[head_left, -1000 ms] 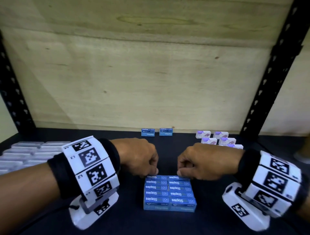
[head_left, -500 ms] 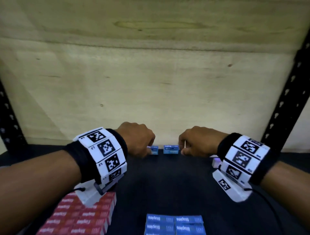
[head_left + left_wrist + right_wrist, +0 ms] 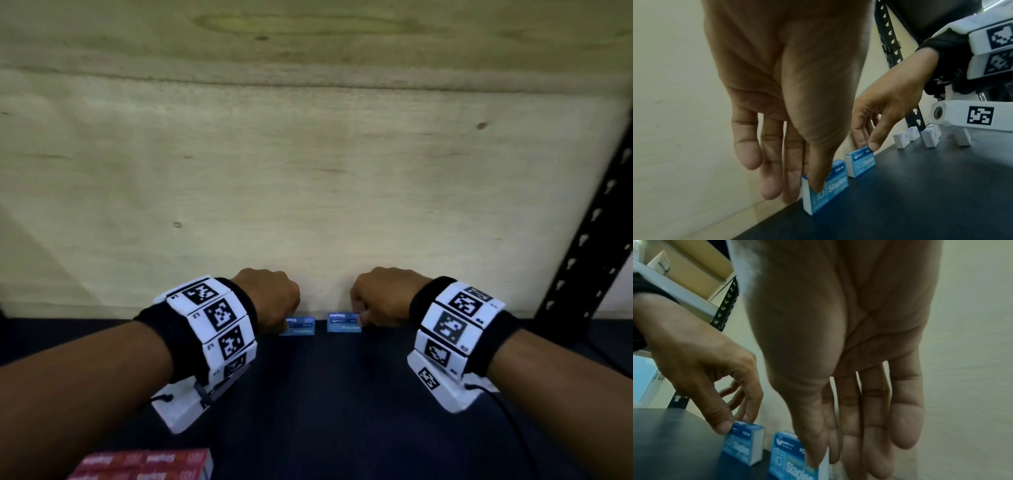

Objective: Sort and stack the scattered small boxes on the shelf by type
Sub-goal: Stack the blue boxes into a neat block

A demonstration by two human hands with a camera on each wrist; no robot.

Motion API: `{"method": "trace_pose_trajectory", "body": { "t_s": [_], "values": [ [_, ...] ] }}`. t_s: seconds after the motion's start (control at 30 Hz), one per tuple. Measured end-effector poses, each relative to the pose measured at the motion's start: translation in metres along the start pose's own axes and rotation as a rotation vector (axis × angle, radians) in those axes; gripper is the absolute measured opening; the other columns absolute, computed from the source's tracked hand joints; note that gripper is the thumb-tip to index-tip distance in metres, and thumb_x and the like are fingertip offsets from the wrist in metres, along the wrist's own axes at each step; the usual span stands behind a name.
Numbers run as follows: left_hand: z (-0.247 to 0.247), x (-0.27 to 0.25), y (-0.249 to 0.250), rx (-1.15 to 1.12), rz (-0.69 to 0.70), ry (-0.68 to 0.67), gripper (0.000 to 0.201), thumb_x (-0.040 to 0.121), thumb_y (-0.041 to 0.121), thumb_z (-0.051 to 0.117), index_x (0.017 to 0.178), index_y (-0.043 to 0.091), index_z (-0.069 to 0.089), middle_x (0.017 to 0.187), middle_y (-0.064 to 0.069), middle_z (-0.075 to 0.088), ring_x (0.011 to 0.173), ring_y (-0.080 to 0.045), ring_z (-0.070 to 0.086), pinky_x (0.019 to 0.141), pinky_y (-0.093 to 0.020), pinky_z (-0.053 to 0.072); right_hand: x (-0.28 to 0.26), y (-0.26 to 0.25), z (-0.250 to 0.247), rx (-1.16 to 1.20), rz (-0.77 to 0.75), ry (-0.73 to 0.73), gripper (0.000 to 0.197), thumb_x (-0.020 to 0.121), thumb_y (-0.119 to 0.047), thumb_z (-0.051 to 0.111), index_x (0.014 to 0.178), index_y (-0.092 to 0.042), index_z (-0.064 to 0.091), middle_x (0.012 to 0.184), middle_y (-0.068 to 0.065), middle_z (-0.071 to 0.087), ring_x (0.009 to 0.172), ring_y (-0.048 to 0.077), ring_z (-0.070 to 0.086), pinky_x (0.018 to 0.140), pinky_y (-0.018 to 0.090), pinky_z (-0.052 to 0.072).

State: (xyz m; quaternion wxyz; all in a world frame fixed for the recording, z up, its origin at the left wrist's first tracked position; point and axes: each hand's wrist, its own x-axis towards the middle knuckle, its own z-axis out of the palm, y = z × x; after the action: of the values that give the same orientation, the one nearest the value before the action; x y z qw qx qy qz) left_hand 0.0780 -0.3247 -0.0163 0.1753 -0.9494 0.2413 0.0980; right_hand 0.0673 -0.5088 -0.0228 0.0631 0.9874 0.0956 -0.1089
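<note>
Two small blue staples boxes stand on edge at the back of the dark shelf (image 3: 342, 394), close to the plywood back panel. My left hand (image 3: 282, 318) pinches the left blue box (image 3: 298, 326): in the left wrist view its thumb (image 3: 816, 185) lies on the box's front (image 3: 835, 190) with the fingers behind. My right hand (image 3: 359, 317) pinches the right blue box (image 3: 343, 322); in the right wrist view its thumb (image 3: 813, 456) presses that box's (image 3: 787, 460) face. Both boxes rest on the shelf, a small gap between them.
A stack of red staples boxes (image 3: 144, 466) lies at the front left. Several small white-and-purple boxes (image 3: 902, 139) stand at the back right. The plywood panel (image 3: 308, 188) closes the back, and a black perforated upright (image 3: 589, 246) stands at the right.
Both hands left the blue stack at the front and reached to the back of the shelf. Each now pinches one of the two loose blue boxes. The blue stack has dropped out of view.
</note>
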Motion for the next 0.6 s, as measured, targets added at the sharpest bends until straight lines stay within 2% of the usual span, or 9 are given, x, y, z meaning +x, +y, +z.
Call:
{"method": "trace_pose_trajectory", "body": {
  "t_s": [0.17,0.3,0.43,0.53,0.6],
  "values": [
    [-0.002,-0.016,0.004,-0.038,0.040,-0.004,0.026,0.092,0.036,0.064,0.112,0.020,0.067,0.109,-0.001,0.063,0.090,-0.022,0.059,0.070,-0.030,0.044,-0.023,-0.004,-0.001,0.051,-0.048,-0.015,0.016,0.090,-0.033,0.069,0.099,-0.020,0.073,0.087,-0.005,0.065,0.078,0.014,0.058,0.063,0.026,0.043],
    [0.001,-0.041,0.011,-0.118,0.101,-0.027,0.021,0.090,0.036,0.066,0.107,0.024,0.068,0.085,0.010,0.054,0.080,-0.014,0.053,0.069,-0.029,0.046,-0.053,-0.010,0.004,0.119,-0.092,-0.062,0.015,0.090,-0.033,0.069,0.098,-0.022,0.072,0.084,-0.009,0.066,0.078,0.011,0.060,0.076,0.027,0.051],
    [0.007,-0.071,0.020,-0.203,0.171,-0.051,0.014,0.089,0.035,0.067,0.098,0.025,0.069,0.073,0.017,0.052,0.080,-0.009,0.055,0.076,-0.026,0.049,-0.087,-0.016,0.009,0.158,-0.113,-0.095,0.013,0.090,-0.035,0.069,0.097,-0.024,0.072,0.087,-0.010,0.068,0.081,0.010,0.062,0.078,0.027,0.052],
    [0.011,-0.092,0.025,-0.200,0.212,-0.044,0.018,0.088,0.036,0.068,0.099,0.022,0.071,0.074,0.016,0.056,0.077,-0.007,0.055,0.075,-0.025,0.048,-0.109,-0.015,0.016,0.181,-0.113,-0.079,0.013,0.088,-0.036,0.070,0.093,-0.024,0.072,0.082,-0.010,0.070,0.071,0.003,0.059,0.068,0.018,0.047],
    [0.015,-0.103,0.027,-0.218,0.219,-0.052,0.019,0.087,0.035,0.069,0.100,0.021,0.072,0.078,0.014,0.060,0.075,-0.006,0.055,0.075,-0.024,0.050,-0.122,-0.014,0.022,0.199,-0.112,-0.080,0.014,0.087,-0.035,0.071,0.093,-0.023,0.073,0.086,-0.007,0.074,0.064,-0.001,0.056,0.061,0.012,0.042]
  ]
}}
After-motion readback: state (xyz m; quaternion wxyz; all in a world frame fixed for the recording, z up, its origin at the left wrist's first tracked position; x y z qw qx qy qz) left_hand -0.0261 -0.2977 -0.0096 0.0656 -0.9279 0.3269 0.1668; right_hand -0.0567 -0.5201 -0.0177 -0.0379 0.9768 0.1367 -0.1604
